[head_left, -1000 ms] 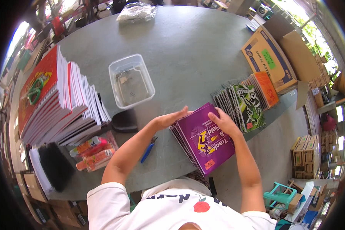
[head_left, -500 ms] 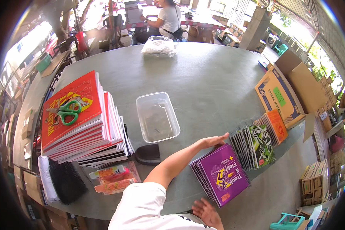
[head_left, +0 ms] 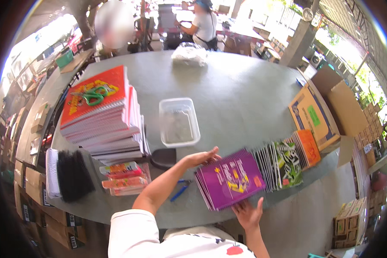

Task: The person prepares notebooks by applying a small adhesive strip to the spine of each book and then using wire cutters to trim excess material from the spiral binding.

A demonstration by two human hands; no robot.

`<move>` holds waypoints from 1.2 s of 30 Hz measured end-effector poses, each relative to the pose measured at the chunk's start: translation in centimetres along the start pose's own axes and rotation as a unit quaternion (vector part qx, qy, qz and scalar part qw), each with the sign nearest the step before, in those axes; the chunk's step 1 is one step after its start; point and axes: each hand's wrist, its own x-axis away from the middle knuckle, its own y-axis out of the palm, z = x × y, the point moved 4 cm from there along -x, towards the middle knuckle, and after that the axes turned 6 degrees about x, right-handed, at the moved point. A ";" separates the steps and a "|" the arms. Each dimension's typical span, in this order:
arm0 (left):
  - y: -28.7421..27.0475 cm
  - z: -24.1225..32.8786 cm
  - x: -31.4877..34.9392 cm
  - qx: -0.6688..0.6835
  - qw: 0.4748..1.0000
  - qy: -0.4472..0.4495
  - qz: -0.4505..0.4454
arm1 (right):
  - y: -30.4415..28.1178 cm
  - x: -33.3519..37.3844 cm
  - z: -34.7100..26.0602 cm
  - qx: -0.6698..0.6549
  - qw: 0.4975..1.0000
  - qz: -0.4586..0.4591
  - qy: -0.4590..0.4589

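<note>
A stack of purple spiral notebooks lies at the near edge of the grey table, slightly fanned at its left side. My left hand reaches across to the stack's far left corner, fingers stretched out and partly hidden behind it. At the near edge, my right hand touches the stack with its fingertips, thumb spread away. Close against the stack's right side stand green-covered spiral notebooks, and orange ones lie beyond them. Blue-handled pliers rest to the left of the purple stack.
Green-handled scissors top a tall pile of red-covered notebooks. A clear plastic tub, dark dustpan, black-bristled brush and orange packets lie nearby. An open carton stands right; a person sits beyond.
The purple stack has turned and shifted left, its cover now facing another way. My right hand has come up to its near edge. My left hand moved left, uncovering the pliers.
</note>
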 end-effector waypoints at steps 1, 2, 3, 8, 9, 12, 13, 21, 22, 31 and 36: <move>1.4 -0.5 0.8 0.068 0.997 0.033 -0.021 | 0.1 -0.8 -0.2 0.013 0.999 -0.033 -0.006; 2.5 -0.2 1.7 0.130 0.988 0.068 -0.038 | 0.2 -1.8 -0.3 0.054 0.998 -0.033 -0.011; 2.2 -1.4 1.5 0.162 0.983 0.089 0.007 | 0.2 -2.7 -0.3 0.097 0.995 -0.035 -0.014; 5.0 -2.2 4.2 0.214 0.969 0.097 0.074 | 1.9 -7.4 -3.6 0.156 0.985 -0.071 -0.016; 4.6 -3.8 3.7 0.202 0.958 0.127 0.162 | 2.9 -8.3 -4.1 0.162 0.981 -0.107 -0.012; 7.0 -7.1 2.7 0.163 0.913 0.158 0.338 | 4.2 -10.7 -6.9 0.303 0.951 -0.050 0.023; 8.5 -6.8 2.7 0.126 0.887 0.159 0.416 | 3.7 -11.7 -7.9 0.315 0.946 -0.069 0.036; 16.2 -6.7 2.6 0.031 0.815 0.141 0.560 | 2.5 -14.3 -12.2 0.447 0.884 -0.087 0.101; 14.8 -7.9 2.4 0.041 0.813 0.140 0.564 | 2.2 -14.7 -12.9 0.457 0.882 -0.073 0.093; 7.6 -0.2 1.4 0.165 0.759 0.231 0.585 | 7.4 -19.3 -11.8 0.544 0.833 -0.037 0.091; 7.9 -0.3 1.5 0.177 0.764 0.249 0.568 | 7.1 -19.0 -12.1 0.547 0.834 -0.018 0.077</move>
